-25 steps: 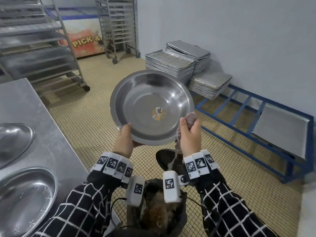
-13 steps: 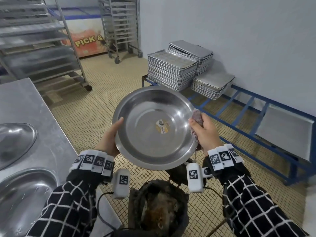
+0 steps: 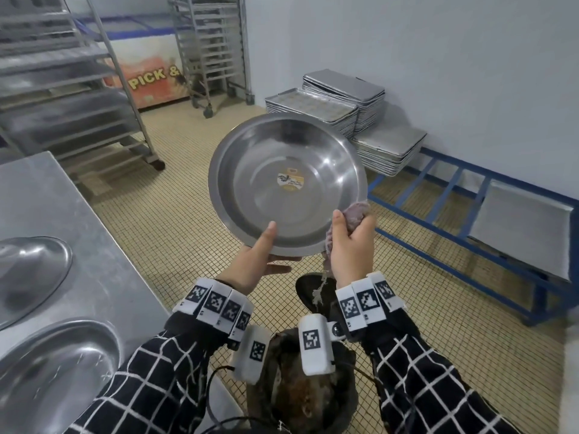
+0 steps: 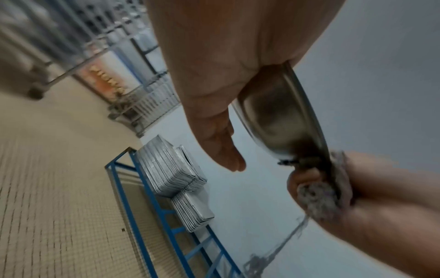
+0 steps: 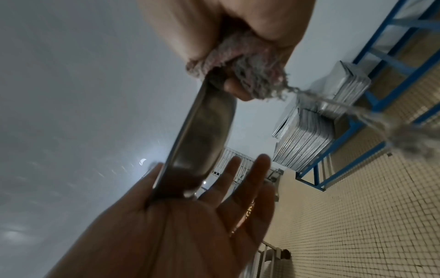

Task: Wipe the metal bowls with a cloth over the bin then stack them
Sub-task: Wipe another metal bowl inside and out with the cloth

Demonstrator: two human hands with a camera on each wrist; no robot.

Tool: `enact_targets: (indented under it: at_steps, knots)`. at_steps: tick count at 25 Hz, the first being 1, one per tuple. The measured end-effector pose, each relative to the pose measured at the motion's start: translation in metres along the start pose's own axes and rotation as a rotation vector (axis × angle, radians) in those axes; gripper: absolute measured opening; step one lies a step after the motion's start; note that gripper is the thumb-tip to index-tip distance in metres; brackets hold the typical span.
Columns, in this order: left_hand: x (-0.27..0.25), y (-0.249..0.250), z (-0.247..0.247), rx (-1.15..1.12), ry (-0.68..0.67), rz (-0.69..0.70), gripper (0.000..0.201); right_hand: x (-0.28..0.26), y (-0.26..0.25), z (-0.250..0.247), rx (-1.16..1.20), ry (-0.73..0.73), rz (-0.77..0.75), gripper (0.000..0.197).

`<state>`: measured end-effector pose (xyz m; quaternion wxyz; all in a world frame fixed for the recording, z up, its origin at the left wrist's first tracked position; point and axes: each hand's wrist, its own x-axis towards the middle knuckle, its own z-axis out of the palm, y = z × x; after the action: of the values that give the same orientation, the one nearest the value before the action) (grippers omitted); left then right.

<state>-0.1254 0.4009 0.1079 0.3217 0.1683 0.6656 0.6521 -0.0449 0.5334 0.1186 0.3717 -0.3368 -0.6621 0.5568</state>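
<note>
My right fingers (image 5: 234,88) are curled round the cloth (image 3: 357,213), pinching it over the bowl's (image 3: 286,183) near right rim; half a second ago the cloth sat higher on the right edge, so the wipe has travelled down the rim toward me. My left hand (image 3: 260,261) has also shifted, from the left edge to the bottom: thumb over the rim, fingers (image 5: 240,180) lying straight beneath, cradling rather than clenching. I judge the rim pass is nearly round and stacking comes soon. The bowl is tilted, inside facing me, label showing, held above the bin (image 3: 300,399) at my feet. The right hand (image 3: 352,245) is raised with the wrist below it; both forearms reach forward, close together. Two more bowls (image 3: 47,371) lie on the bench (image 3: 62,198) to my left.
</note>
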Motion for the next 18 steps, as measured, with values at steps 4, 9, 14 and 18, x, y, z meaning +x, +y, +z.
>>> enact_targets:
  at_steps: [4,9,14,18]
  knots:
    - [-0.010,0.001,-0.020,0.139,0.027,0.078,0.031,-0.008,-0.009,0.006,-0.044,-0.016,0.008,0.027]
    - [-0.048,0.000,-0.076,-0.045,0.342,0.167,0.026,-0.029,-0.011,0.009,-0.077,-0.168,-0.002,0.021]
    - [-0.120,-0.010,-0.130,-0.103,0.545,0.265,0.043,-0.055,-0.010,0.028,-0.118,-0.538,0.015,0.022]
    - [-0.201,-0.025,-0.153,-0.159,0.841,0.286,0.041,-0.094,-0.017,0.073,-0.109,-0.870,0.026,0.026]
